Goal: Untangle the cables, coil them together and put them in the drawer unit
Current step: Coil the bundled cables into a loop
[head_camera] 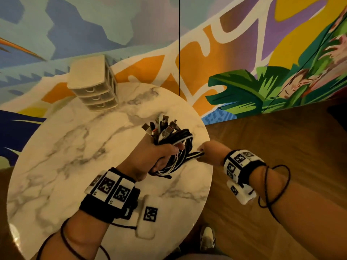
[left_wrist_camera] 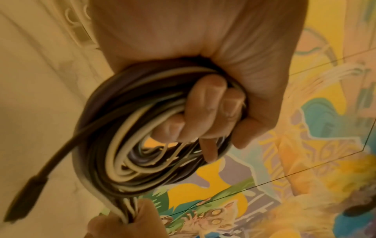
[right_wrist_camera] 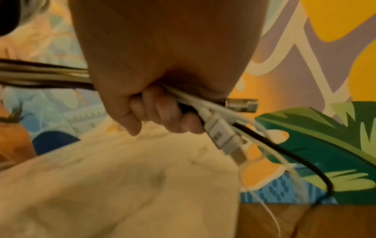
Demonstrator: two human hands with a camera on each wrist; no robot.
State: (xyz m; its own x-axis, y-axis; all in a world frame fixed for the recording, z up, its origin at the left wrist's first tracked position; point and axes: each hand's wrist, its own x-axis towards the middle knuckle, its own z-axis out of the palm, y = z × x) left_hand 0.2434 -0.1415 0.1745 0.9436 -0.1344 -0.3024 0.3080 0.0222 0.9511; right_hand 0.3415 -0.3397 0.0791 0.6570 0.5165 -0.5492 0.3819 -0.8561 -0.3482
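A coil of black and white cables [head_camera: 174, 151] hangs above the marble table [head_camera: 75, 147], gripped by my left hand [head_camera: 159, 156]. Several plugs [head_camera: 159, 126] stick up out of that fist. In the left wrist view my left hand [left_wrist_camera: 207, 112] has its fingers curled through the cable coil [left_wrist_camera: 122, 136], and one black plug [left_wrist_camera: 26, 198] dangles loose. My right hand [head_camera: 206, 152] grips the free strands stretched out from the coil. The right wrist view shows my right hand [right_wrist_camera: 162, 112] closed round cable ends with a white plug [right_wrist_camera: 221, 136]. The beige drawer unit [head_camera: 93, 85] stands at the table's far edge, drawers closed.
A white tagged block [head_camera: 148, 218] lies on the table near my left wrist. A painted mural wall [head_camera: 244, 53] rises behind the table. Wooden floor [head_camera: 281, 147] lies to the right, and a shoe [head_camera: 207, 239] shows below the table rim.
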